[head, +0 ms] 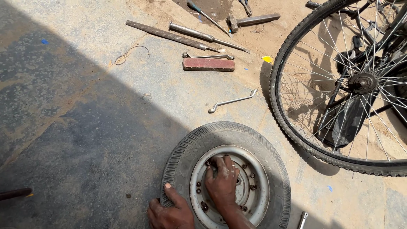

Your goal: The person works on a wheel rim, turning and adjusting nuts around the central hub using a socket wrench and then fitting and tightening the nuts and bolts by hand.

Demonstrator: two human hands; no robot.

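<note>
Your fingers (217, 163) are curling down onto the bolts at the upper left of the steel rim (258, 199), closed around something small that cannot be made out, as your right hand (222, 182) is reaching across the hub. Your left hand (170, 212) is spreading flat over the near edge of the small tyre (220, 133), thumb pressing on the tread, gripping nothing. The wheel is lying flat on the concrete floor (85, 127), low in the middle of the view, half in shadow. Just beyond it a bent spanner (232, 101) is lying in the sun. Farther up, a reddish block (208, 64), a long round file (167, 34), a punch (203, 35) and a hammer (252, 20) are resting. To the right, a bicycle wheel (292, 131) is standing.
</note>
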